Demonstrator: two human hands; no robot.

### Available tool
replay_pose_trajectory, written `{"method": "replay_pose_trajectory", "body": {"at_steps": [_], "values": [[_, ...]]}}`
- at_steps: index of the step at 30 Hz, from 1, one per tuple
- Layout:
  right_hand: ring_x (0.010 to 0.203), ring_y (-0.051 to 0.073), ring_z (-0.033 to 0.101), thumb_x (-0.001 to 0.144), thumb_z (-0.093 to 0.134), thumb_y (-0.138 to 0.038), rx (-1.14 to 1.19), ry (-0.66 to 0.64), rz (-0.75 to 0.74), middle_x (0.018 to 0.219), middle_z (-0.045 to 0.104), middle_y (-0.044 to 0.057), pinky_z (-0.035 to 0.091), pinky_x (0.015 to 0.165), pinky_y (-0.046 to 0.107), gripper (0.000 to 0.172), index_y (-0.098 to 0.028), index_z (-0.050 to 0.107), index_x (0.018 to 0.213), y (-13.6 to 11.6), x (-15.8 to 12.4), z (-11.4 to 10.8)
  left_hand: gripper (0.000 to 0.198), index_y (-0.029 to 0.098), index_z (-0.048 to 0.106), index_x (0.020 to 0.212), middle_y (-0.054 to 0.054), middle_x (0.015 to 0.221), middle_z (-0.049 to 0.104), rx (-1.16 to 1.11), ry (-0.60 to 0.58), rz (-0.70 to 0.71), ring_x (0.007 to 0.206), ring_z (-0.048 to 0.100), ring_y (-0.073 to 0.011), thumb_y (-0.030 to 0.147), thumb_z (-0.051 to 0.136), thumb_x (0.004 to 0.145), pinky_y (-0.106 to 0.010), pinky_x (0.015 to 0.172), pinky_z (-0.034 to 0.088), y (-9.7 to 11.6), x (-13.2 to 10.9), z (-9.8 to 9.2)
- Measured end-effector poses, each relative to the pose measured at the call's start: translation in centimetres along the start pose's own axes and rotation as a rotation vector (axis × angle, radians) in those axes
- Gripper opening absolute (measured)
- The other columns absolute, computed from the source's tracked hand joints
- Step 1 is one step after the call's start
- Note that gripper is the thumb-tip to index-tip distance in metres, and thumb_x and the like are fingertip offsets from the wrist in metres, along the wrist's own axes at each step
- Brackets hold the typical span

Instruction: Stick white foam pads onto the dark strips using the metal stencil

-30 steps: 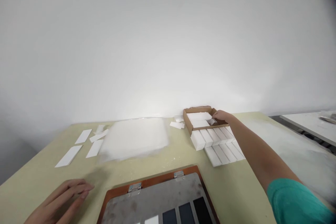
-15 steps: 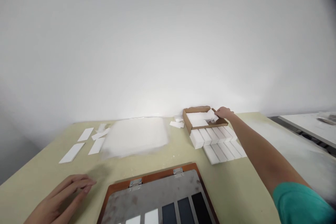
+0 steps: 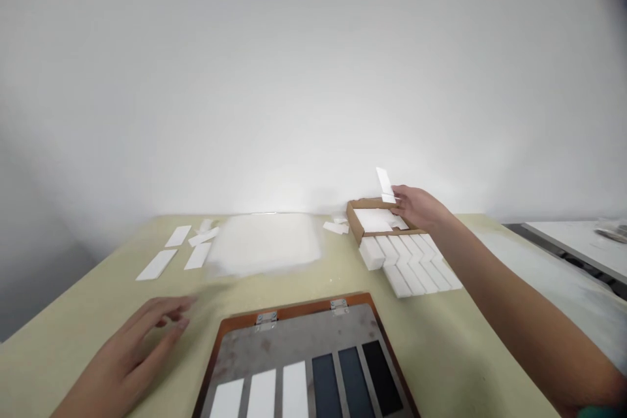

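My right hand (image 3: 417,206) is raised over the far corner of a shallow cardboard tray (image 3: 359,225), pinching a thin white strip (image 3: 385,185) upright between its fingers. More white pieces (image 3: 375,221) lie inside the tray. Rows of white rectangular bars (image 3: 410,266) sit on the table just in front of it. My left hand (image 3: 134,353) holds nothing, its fingers spread and its fingertips close to the orange-framed metal plate (image 3: 294,336). That hinged plate has white and dark strips (image 3: 294,390) in a row along its near part.
A frosted white sheet (image 3: 264,245) lies on the pale green table (image 3: 294,281), with several white strips (image 3: 157,264) to its left and small white scraps (image 3: 336,227) beside the tray. Another table (image 3: 568,241) stands to the right, beyond a gap.
My right hand has lifted a white strip up out of the tray. The view has tilted slightly, showing more of the plate, and my left hand has shifted a little toward it.
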State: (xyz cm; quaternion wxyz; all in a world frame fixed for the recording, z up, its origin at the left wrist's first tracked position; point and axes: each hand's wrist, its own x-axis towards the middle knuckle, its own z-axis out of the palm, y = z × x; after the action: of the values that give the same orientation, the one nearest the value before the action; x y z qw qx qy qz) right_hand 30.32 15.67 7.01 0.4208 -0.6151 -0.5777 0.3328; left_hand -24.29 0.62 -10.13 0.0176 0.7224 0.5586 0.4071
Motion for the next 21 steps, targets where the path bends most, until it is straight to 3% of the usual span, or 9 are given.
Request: {"method": "replay_pose_trajectory", "body": {"at_steps": [4,7,9,13,16,19,21], "values": [[0.110,0.023,0.071,0.106,0.065,-0.044,0.189,-0.345,-0.055,0.129,0.069,0.010,0.062,0.095,0.045,0.038,-0.017,0.066,0.131,-2.0,-7.6,8.2,0.055,0.038,0.059,0.142,-0.007,0.119,0.071,-0.101,0.026,0.036,0.098,0.072,-0.0303,0.052,0.073,0.090,-0.047,0.083,0.066,3.0,-0.3,-0.9],[0.106,0.022,0.072,0.106,0.065,-0.045,0.148,-0.557,-0.054,0.123,0.071,0.009,0.062,0.092,0.043,0.035,-0.015,0.068,0.125,-3.2,-12.9,16.3,0.056,0.030,0.053,0.148,-0.011,0.132,0.066,-0.175,0.098,0.047,0.108,0.070,-0.0281,0.050,0.070,0.098,-0.045,0.095,0.062,4.9,0.0,-1.7],[0.108,0.022,0.071,0.105,0.067,-0.042,0.068,-0.649,-0.069,0.125,0.071,0.009,0.062,0.093,0.043,0.034,-0.016,0.068,0.127,-4.1,-15.6,22.1,0.054,0.022,0.049,0.151,-0.013,0.139,0.061,-0.207,0.226,0.031,0.113,0.068,-0.0273,0.049,0.060,0.106,-0.048,0.097,0.061,4.9,0.3,-2.2],[0.111,0.024,0.070,0.104,0.068,-0.041,-0.183,-0.716,-0.146,0.131,0.068,0.010,0.062,0.094,0.044,0.036,-0.017,0.066,0.131,-6.3,-18.7,31.5,0.043,0.019,0.059,0.142,-0.012,0.138,0.064,-0.190,0.411,-0.066,0.117,0.067,-0.0269,0.043,0.065,0.106,-0.049,0.100,0.060,2.8,0.7,-3.7],[0.117,0.025,0.068,0.104,0.068,-0.039,-0.420,-0.671,-0.263,0.136,0.066,0.011,0.060,0.098,0.047,0.037,-0.019,0.065,0.134,-7.4,-19.4,34.4,0.040,0.019,0.061,0.139,-0.012,0.140,0.063,-0.172,0.533,-0.172,0.119,0.067,-0.0272,0.040,0.066,0.106,-0.049,0.101,0.060,0.4,1.6,-4.9],[0.124,0.028,0.065,0.104,0.068,-0.039,-0.614,-0.612,-0.451,0.144,0.062,0.012,0.058,0.104,0.051,0.041,-0.020,0.063,0.139,-8.2,-19.1,34.2,0.037,0.018,0.063,0.137,-0.012,0.137,0.064,-0.167,0.562,-0.248,0.116,0.068,-0.0261,0.039,0.067,0.106,-0.048,0.099,0.061,-2.0,3.0,-5.9],[0.128,0.029,0.063,0.103,0.068,-0.040,-0.704,-0.641,-0.601,0.148,0.059,0.013,0.055,0.107,0.054,0.045,-0.020,0.061,0.142,-8.9,-18.6,33.7,0.037,0.018,0.063,0.135,-0.012,0.135,0.065,-0.164,0.555,-0.280,0.114,0.069,-0.0256,0.039,0.067,0.106,-0.047,0.098,0.061,-3.4,3.4,-6.3]]}}
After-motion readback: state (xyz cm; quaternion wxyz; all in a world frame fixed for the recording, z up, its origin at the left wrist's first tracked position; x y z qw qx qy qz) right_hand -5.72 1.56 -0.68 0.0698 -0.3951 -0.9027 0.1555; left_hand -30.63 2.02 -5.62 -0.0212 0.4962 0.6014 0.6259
